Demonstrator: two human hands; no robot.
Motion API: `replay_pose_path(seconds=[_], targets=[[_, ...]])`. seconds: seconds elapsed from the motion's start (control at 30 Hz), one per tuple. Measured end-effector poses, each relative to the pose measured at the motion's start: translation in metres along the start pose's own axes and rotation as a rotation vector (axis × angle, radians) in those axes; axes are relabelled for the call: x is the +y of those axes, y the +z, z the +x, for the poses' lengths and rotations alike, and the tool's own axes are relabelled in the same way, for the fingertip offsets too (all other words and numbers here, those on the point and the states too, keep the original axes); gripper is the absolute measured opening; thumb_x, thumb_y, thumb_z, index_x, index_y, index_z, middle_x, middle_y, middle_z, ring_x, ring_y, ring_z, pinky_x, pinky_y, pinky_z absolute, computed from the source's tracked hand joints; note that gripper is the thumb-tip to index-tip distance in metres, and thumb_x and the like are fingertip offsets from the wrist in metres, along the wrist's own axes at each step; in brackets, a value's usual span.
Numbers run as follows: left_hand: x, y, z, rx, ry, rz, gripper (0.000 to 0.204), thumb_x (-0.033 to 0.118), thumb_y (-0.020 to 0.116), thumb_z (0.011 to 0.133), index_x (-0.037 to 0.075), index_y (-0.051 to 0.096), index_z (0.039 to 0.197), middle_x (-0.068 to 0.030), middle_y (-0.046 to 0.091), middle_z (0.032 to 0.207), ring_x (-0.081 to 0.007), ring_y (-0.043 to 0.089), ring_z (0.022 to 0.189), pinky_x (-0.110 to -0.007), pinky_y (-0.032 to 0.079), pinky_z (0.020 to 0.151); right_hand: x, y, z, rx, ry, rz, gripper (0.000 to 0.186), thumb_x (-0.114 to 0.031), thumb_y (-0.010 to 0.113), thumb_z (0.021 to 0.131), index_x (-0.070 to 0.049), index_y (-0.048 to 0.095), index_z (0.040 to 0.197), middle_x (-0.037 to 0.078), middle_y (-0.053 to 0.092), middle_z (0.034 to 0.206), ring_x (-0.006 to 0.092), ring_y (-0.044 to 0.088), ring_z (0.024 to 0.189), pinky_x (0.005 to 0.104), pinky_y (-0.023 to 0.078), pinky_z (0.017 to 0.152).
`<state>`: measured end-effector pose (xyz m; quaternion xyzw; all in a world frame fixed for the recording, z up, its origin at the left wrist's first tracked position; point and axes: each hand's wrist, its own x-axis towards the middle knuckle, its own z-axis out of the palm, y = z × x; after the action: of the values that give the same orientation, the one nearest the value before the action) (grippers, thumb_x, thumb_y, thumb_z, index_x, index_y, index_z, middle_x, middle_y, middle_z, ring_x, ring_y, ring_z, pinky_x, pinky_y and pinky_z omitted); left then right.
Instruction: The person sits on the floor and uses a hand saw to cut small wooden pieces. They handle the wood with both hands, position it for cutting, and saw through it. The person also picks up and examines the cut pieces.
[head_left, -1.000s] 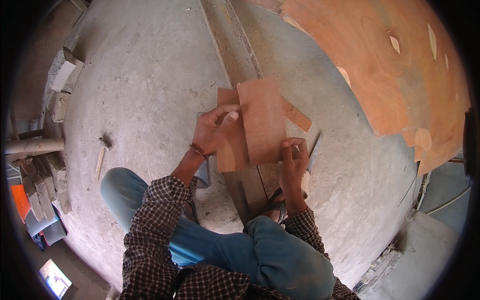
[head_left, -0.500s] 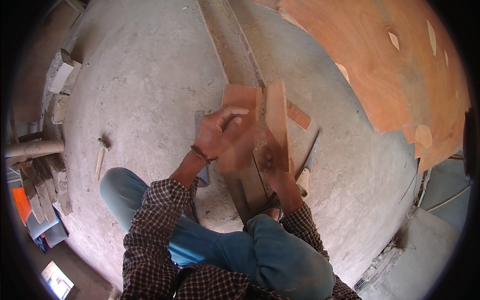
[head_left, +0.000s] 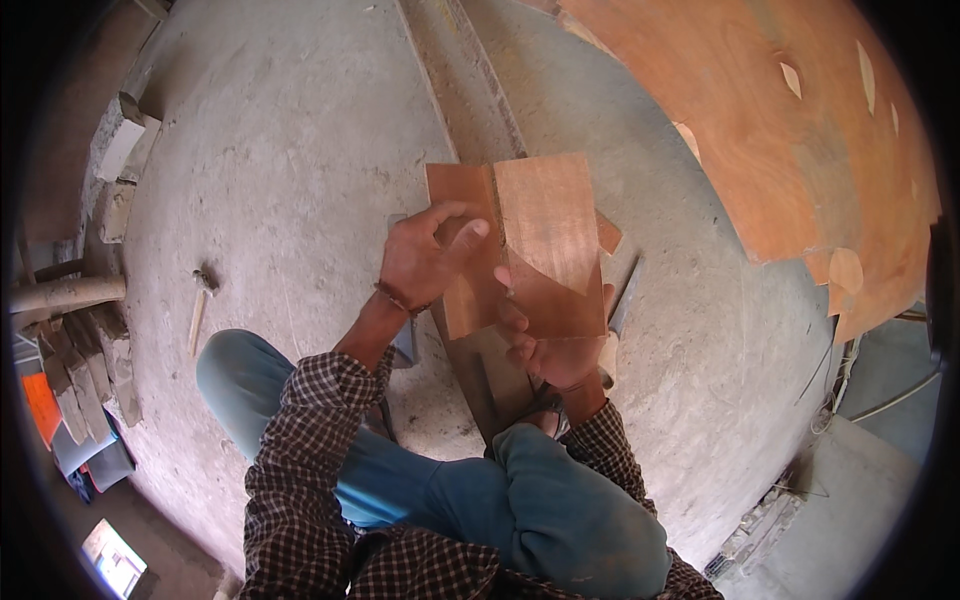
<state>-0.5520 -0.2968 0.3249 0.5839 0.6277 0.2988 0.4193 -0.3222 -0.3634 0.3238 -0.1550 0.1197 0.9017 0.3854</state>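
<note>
Low on the right, my right hand grips a rectangular plywood piece, its fingers at the left edge and its palm under the near end. This piece is tilted up to face me, with light across its upper part. Beside it lies a second plywood piece, darker in shade. Over that one is my left hand, thumb and fingers apart; whether it touches the wood I cannot tell. Both pieces are above a long, narrow timber board running away from me.
A white-handled saw-like tool lies right of my right hand. A flat grey tool shows partly beneath my left wrist. On the left are a hammer and stacked wood offcuts. A large plywood sheet spans the upper right.
The right-hand plywood piece has turned from nearly edge-on to show its broad face. The darker piece has shifted left, and my left hand moved slightly left.
</note>
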Motion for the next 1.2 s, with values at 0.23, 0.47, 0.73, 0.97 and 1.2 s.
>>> replay_pose_path(seconds=[0.23, 0.47, 0.73, 0.97, 1.2], targets=[[0.017, 0.012, -0.007, -0.027, 0.108, 0.116, 0.053, 0.032, 0.086, 0.085, -0.006, 0.069, 0.118, -0.0179, 0.077, 0.104, -0.0233, 0.075, 0.098, -0.035, 0.058, 0.085, -0.005, -0.033, 0.010, -0.394, 0.013, -0.127, 0.117, -0.086, 0.047, 0.088, -0.001, 0.019, 0.163, 0.032, 0.052, 0.129, 0.0356, 0.062, 0.099, 0.0440, 0.059, 0.056], [-0.009, -0.001, -0.006, -0.034, 0.133, -0.062, 0.041, 0.022, 0.086, 0.086, -0.001, 0.070, 0.116, -0.0135, 0.077, 0.103, -0.0186, 0.074, 0.096, -0.034, 0.058, 0.085, 0.011, -0.021, 0.022, -0.201, 0.025, -0.228, 0.105, -0.075, 0.044, 0.094, -0.005, 0.014, 0.166, 0.046, 0.037, 0.151, 0.0576, 0.061, 0.121, 0.0582, 0.065, 0.062], [-0.031, -0.004, -0.004, 0.023, 0.208, -0.033, 0.038, 0.021, 0.083, 0.089, 0.001, 0.070, 0.118, -0.0137, 0.077, 0.107, -0.0181, 0.073, 0.099, -0.034, 0.057, 0.087, 0.010, -0.027, 0.028, -0.062, -0.046, -0.504, 0.099, -0.071, 0.044, 0.096, -0.002, 0.019, 0.164, 0.038, 0.046, 0.149, 0.0581, 0.059, 0.124, 0.0591, 0.066, 0.073], [-0.038, -0.005, -0.001, -0.026, 0.166, -0.131, 0.021, 0.012, 0.076, 0.094, -0.001, 0.072, 0.111, -0.0088, 0.077, 0.102, -0.0124, 0.070, 0.096, -0.030, 0.055, 0.087, 0.013, -0.031, 0.021, 0.174, -0.104, -0.820, 0.082, -0.054, 0.061, 0.101, 0.001, 0.033, 0.155, 0.030, 0.062, 0.134, 0.0434, 0.070, 0.113, 0.0494, 0.066, 0.068], [-0.037, -0.010, -0.003, -0.003, 0.126, -0.300, 0.016, 0.015, 0.075, 0.095, 0.000, 0.074, 0.102, -0.0062, 0.077, 0.091, -0.0084, 0.068, 0.086, -0.029, 0.055, 0.076, 0.015, -0.031, 0.013, 0.147, -0.063, -0.924, 0.062, -0.040, 0.060, 0.106, 0.007, 0.045, 0.143, 0.025, 0.072, 0.111, 0.0331, 0.076, 0.090, 0.0397, 0.063, 0.071]])
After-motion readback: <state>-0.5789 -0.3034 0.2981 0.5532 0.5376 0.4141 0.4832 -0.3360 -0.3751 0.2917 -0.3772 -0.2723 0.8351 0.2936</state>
